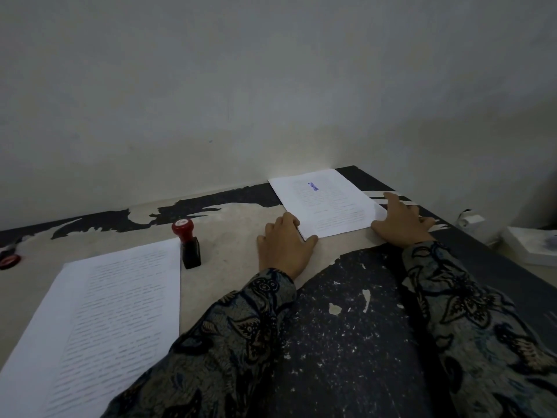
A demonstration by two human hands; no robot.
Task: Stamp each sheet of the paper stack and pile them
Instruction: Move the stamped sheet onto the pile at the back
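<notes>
While both of your arms reach forward in patterned sleeves (pixel 235 336), your hands frame the stamped pile (pixel 327 203) at the far right of the surface (pixel 229 224). Your left hand (pixel 284 248) rests at the pile's near left corner, fingers loosely curled against the paper edge and thumb lying along the near edge; whether it actually pinches the sheets, you cannot tell from this angle. Your right hand (pixel 401 218) lies at the pile's right side with fingers spread fairly straight, touching the paper's edge and the surface beside it. The top sheet of that pile carries printed lines and a blue stamp mark (pixel 313 186) near its far end.

The paper stack (pixel 99 321) that bears no visible stamp lies at the near left, well apart from the pile, its top sheet covered in lines of text. Just beside its far right corner stands the stamp (pixel 188 245), upright, with a red knob on a black body, held by neither hand. At the far left edge sits a small red object (pixel 9 260), partly cut off. The surface itself is pale with large dark, flaking patches, and it runs up to a plain wall (pixel 271 86). Off to the right sits a white box (pixel 533 245).
</notes>
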